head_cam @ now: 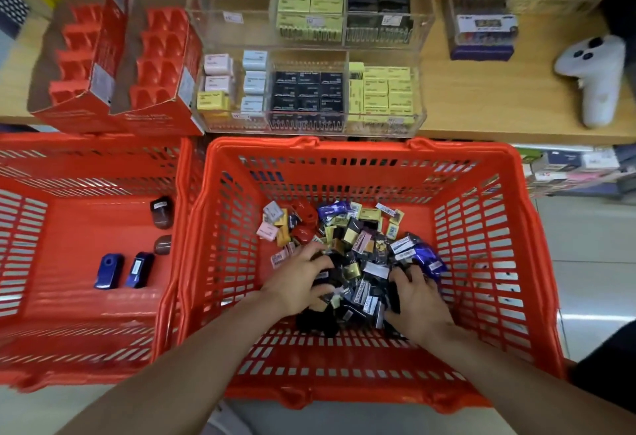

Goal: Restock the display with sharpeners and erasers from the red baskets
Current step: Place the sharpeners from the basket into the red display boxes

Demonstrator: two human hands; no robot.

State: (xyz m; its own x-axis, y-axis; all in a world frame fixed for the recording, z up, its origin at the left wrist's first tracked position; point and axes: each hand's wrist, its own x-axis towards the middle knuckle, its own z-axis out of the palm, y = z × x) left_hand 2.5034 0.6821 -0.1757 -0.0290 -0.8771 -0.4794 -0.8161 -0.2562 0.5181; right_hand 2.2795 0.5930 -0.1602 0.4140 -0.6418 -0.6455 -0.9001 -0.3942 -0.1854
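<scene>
- Wooden counter (481,90) carrying clear display (309,56), part-filled.
- Erasers (358,262) heaped in right red basket (516,262); sharpeners (109,271) in left basket (86,348).
- Left hand (296,283) and right hand (418,300) apart, fingers curled into heap, gathering stock.

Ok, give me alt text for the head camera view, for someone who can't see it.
Both hands, left hand and right hand, dig into a pile of small wrapped erasers in a red basket. A second red basket beside it holds a few sharpeners, below a clear shelf display.
</scene>
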